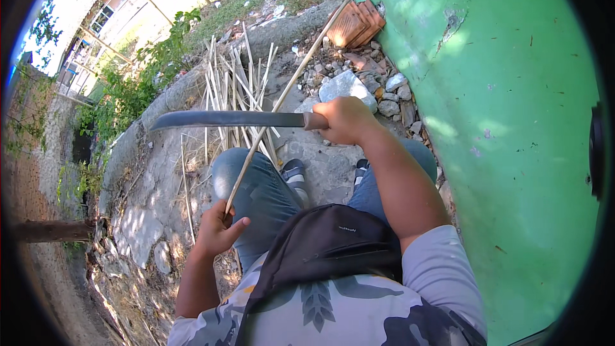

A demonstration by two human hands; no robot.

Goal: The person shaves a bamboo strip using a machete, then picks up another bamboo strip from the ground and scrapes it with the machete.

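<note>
A machete (234,119) with a long dark blade and a brownish handle is gripped by my right hand (349,120). Its blade points left, held roughly level above my knees, and crosses over a long thin bamboo strip (295,77). Whether blade and strip touch, I cannot tell. The strip's near end sits in my left hand (218,229), which is closed around it beside my left knee, thumb sticking out. From there the strip slants up and away to the right, toward a stack of tiles. A pile of similar pale strips (234,93) lies on the ground beyond the blade.
Orange roof tiles (355,22) lean by the green wall (500,122) on my right. Rubble and a large pale stone (348,88) lie below them. Leafy plants (122,106) grow along a low concrete edge at left. A black bag (333,243) rests on my lap.
</note>
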